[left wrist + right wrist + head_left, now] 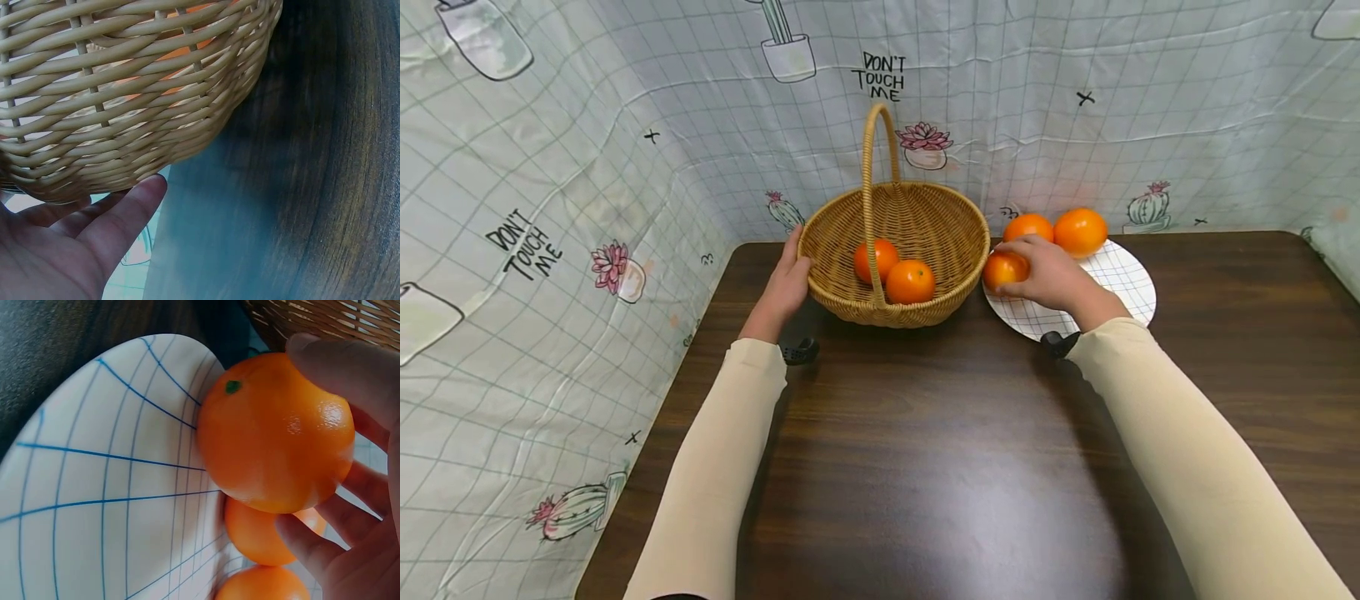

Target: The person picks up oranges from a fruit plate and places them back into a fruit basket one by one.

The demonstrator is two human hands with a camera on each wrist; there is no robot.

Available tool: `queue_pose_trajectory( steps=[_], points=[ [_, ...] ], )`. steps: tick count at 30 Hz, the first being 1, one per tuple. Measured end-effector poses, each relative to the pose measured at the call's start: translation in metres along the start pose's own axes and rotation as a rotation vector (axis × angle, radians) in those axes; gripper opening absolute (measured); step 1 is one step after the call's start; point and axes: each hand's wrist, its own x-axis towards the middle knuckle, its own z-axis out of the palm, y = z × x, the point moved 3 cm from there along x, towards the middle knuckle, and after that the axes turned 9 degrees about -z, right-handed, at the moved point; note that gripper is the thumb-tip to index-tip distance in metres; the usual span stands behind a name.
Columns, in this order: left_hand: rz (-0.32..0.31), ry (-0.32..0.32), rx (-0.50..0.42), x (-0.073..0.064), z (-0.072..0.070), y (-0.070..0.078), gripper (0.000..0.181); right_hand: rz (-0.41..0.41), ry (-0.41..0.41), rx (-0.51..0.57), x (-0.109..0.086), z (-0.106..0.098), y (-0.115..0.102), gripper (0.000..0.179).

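A wicker basket with a tall arched handle stands at the back of the table, and two oranges lie inside it. My left hand touches the basket's left side, its fingers fairly straight against the outer weave. On the right, a white plate with blue grid lines bears several oranges. My right hand holds the orange nearest the basket, thumb on one side and fingers on the other. Behind it sit two more oranges, one partly covered by the hand in the head view.
The dark wooden table reaches toward me between the two sleeves. A pale gridded cloth with cactus drawings hangs behind the table and along its left side. The plate's left edge lies close to the basket's right side.
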Motion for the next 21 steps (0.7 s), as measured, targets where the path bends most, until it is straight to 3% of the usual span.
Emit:
queue_pose_trajectory(
  steps=[21],
  points=[
    [-0.024,-0.010,-0.016,-0.0001,-0.0007,-0.0003,0.064,-0.069,0.059,-0.040,-0.0098,-0.0018,-0.0017,0.064]
  ],
)
